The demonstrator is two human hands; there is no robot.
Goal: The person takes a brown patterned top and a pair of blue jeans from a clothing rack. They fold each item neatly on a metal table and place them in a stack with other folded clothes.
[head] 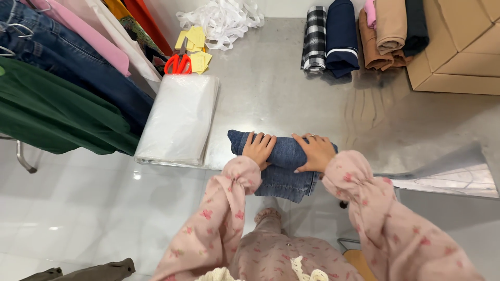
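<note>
A blue denim garment (284,151), partly rolled, lies at the near edge of the steel table (291,99), its loose end hanging over the edge. My left hand (259,148) presses on the left part of the roll, fingers spread over it. My right hand (314,152) grips the right part of the roll, fingers curled onto the denim. Both arms wear pink flowered sleeves.
A stack of clear plastic bags (179,117) lies to the left of the denim. Red scissors (178,63), yellow paper tags (195,44) and white strips (221,18) sit behind it. Rolled garments (341,36) and cardboard boxes (461,47) stand at the back right. Hanging clothes (62,78) fill the left.
</note>
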